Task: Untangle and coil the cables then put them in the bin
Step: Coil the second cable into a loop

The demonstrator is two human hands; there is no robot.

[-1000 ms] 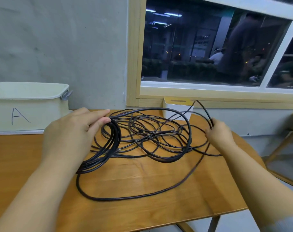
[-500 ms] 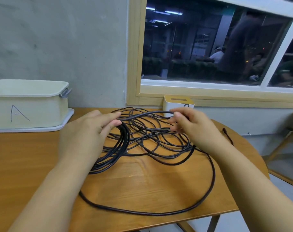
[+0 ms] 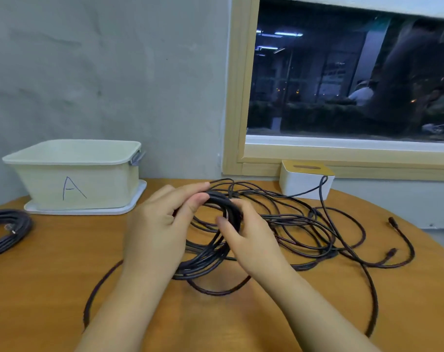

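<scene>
Head view: on the round wooden table (image 3: 51, 288), at the centre, both hands work on a bundle of black cable loops (image 3: 210, 252). The left hand (image 3: 162, 229), at about 9 o'clock of the bundle, has its thumb and fingers curled round the top of the gathered loops, pinching them. The right hand (image 3: 251, 240), at 3 o'clock of the bundle and almost touching the left, also has its fingers bent round the same loops; its fingertips are partly hidden behind the cable, so how firmly it grips is hard to say.

From the bundle a loose tangle of thin black cable (image 3: 304, 224) spreads toward 2 and 3 o'clock, with one long strand sweeping round the table's near edge from 8 to 4 o'clock. Two plug ends (image 3: 391, 221) lie at 3 o'clock.

The cream bin (image 3: 73, 174), marked "A", stands on a white tray at 10 o'clock, well apart from the hands. A coiled dark cable (image 3: 7, 229) lies at 9 o'clock by the table's edge. A small white box (image 3: 306, 184) with a yellow top sits at 1 o'clock under the window (image 3: 342, 85).
</scene>
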